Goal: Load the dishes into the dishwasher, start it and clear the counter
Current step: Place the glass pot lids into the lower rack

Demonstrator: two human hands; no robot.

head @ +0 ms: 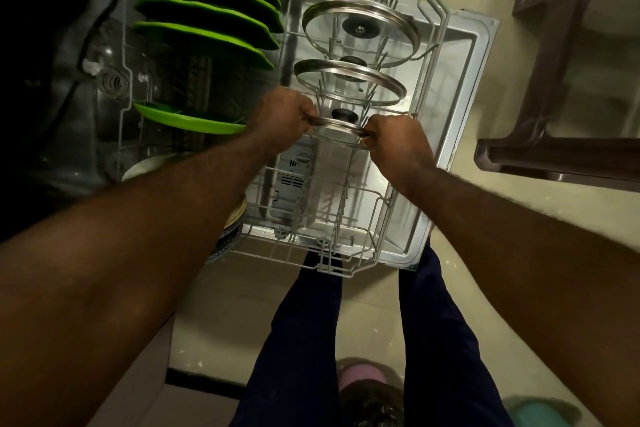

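Observation:
The grey wire lower rack (377, 218) is pulled out over the open dishwasher door (464, 107). A small glass lid (337, 130) with a steel rim and black knob stands on edge among the tines. My left hand (280, 118) grips its left rim and my right hand (398, 146) grips its right rim. Behind it stand a medium glass lid (349, 83) and a large glass lid (360, 29). Several green plates (207, 7) stand in a row at the rack's left, and one more green plate (187, 120) sits closer to me.
A dark brown plastic chair (554, 87) stands on the tiled floor to the right of the door. The dark dishwasher tub (69, 80) lies at the left. My legs stand in front of the rack, with coloured objects on the floor near my feet.

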